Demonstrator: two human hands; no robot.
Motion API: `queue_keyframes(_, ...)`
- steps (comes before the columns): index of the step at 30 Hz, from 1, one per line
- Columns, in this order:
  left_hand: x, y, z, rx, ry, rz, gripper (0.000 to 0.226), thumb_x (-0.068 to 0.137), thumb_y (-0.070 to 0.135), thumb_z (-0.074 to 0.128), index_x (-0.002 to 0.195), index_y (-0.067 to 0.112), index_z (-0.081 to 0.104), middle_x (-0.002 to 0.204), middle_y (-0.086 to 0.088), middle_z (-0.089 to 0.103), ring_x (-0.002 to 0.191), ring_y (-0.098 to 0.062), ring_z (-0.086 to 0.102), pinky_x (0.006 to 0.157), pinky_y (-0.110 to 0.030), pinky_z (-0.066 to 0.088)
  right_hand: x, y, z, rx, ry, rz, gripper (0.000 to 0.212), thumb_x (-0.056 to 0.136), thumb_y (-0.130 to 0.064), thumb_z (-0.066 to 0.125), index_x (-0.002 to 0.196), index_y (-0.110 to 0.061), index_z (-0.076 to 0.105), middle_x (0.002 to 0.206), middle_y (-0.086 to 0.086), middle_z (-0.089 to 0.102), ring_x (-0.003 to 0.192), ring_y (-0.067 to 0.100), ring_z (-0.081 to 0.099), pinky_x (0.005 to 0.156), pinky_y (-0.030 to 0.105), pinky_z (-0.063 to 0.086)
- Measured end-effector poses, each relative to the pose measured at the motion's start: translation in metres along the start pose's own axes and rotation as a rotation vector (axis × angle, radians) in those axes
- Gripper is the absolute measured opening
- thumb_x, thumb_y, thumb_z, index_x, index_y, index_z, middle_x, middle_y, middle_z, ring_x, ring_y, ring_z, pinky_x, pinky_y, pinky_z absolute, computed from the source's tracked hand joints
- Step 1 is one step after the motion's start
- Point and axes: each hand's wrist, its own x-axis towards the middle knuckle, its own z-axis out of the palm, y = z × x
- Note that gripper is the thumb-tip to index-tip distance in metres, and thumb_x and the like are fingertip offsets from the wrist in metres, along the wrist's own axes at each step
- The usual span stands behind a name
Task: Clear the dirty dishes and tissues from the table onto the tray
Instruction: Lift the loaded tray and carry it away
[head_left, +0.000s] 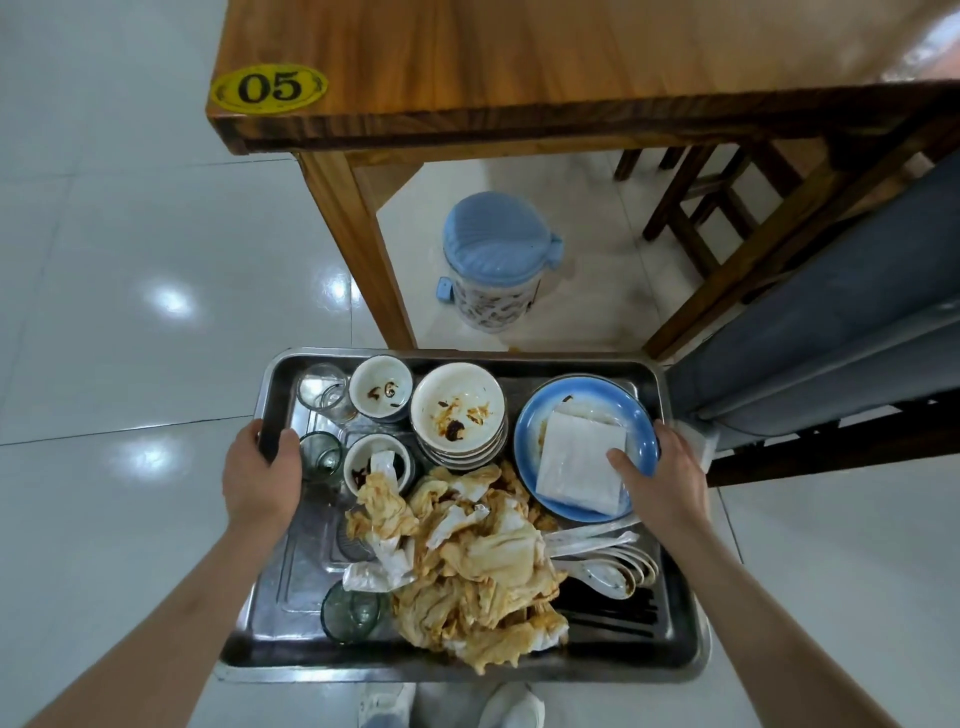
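1. The tray (467, 667) is hanging off the worktop (519, 78), with the left hand (260, 475) gripping its left rim, fingers curled under and hidden.
2. The right hand (662, 480) is clasping the right rim, thumb pressing a folded tissue (576, 467) onto the blue plate (535, 415).
3. Soiled tissues (483, 566) are burying the tray's middle; the stacked bowls (460, 415) are hard to count.
4. Two small cups, about four glasses and several spoons (608, 561) are showing.
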Motion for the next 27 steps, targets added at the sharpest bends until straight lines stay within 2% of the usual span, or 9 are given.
queue_keyframes(2,0.001,0.002,-0.001,0.000,-0.013,0.001,0.005,0.092,0.024,0.052,0.095,0.023,0.048,0.073,0.006,0.049,0.068,-0.018,0.046,0.068,-0.034,0.034,0.000,-0.001,-0.001,0.013,0.001,0.008,0.061,0.081,-0.043,0.066,0.132,-0.018,0.044,0.129,0.003,0.052,0.115,0.026,0.050,0.095,0.045,0.045)
queue_keyframes(5,0.002,0.004,-0.002,0.026,-0.030,-0.002,0.007,0.092,0.024,0.052,0.097,0.020,0.048,0.081,-0.003,0.053,0.073,-0.024,0.047,0.069,-0.035,0.034,-0.001,-0.003,-0.001,0.021,-0.005,0.011,0.061,0.083,-0.042,0.065,0.134,-0.019,0.042,0.131,0.003,0.051,0.116,0.025,0.049,0.096,0.043,0.043)
queue_keyframes(9,0.003,0.007,-0.004,0.048,-0.050,-0.017,0.022,0.093,0.024,0.052,0.110,0.010,0.053,0.085,-0.007,0.053,0.074,-0.025,0.047,0.069,-0.035,0.034,0.001,-0.008,-0.002,0.012,-0.028,0.036,0.069,0.084,-0.044,0.063,0.141,-0.018,0.035,0.141,0.004,0.043,0.126,0.026,0.042,0.102,0.045,0.039)
queue_keyframes(12,0.004,0.010,-0.004,0.049,-0.058,-0.046,0.025,0.093,0.023,0.052,0.113,0.008,0.053,0.084,-0.006,0.052,0.074,-0.026,0.047,0.069,-0.035,0.034,0.003,-0.010,-0.004,0.025,-0.034,0.098,0.072,0.085,-0.042,0.063,0.143,-0.015,0.030,0.143,0.008,0.040,0.129,0.029,0.040,0.101,0.046,0.038)
queue_keyframes(15,0.009,0.010,-0.004,0.075,-0.102,-0.056,0.021,0.092,0.024,0.052,0.105,0.008,0.052,0.080,-0.008,0.057,0.068,-0.026,0.051,0.064,-0.034,0.036,0.007,-0.009,-0.006,0.061,-0.031,0.156,0.060,0.088,-0.037,0.060,0.138,-0.012,0.037,0.130,0.013,0.051,0.119,0.032,0.048,0.094,0.045,0.043)
queue_keyframes(19,0.014,0.009,-0.003,0.108,-0.128,-0.075,0.018,0.092,0.027,0.052,0.099,0.010,0.050,0.080,-0.013,0.061,0.069,-0.029,0.056,0.062,-0.035,0.040,0.016,-0.006,-0.011,-0.002,-0.043,0.180,0.044,0.091,-0.037,0.054,0.120,-0.004,0.051,0.112,0.018,0.060,0.106,0.035,0.053,0.084,0.038,0.043)
queue_keyframes(23,0.015,0.008,-0.002,0.117,-0.135,-0.075,0.020,0.092,0.027,0.052,0.097,0.008,0.054,0.078,-0.014,0.061,0.068,-0.031,0.059,0.062,-0.038,0.046,0.019,-0.007,-0.012,-0.012,-0.034,0.196,0.037,0.094,-0.030,0.051,0.115,-0.001,0.055,0.112,0.021,0.059,0.105,0.036,0.053,0.084,0.037,0.042)
queue_keyframes(27,0.016,0.007,-0.001,0.127,-0.113,-0.078,0.022,0.091,0.026,0.052,0.098,0.006,0.054,0.081,-0.012,0.060,0.069,-0.030,0.055,0.062,-0.035,0.039,0.020,-0.006,-0.011,-0.022,-0.024,0.215,0.028,0.096,-0.016,0.043,0.116,0.000,0.055,0.112,0.021,0.057,0.101,0.036,0.053,0.084,0.040,0.044)
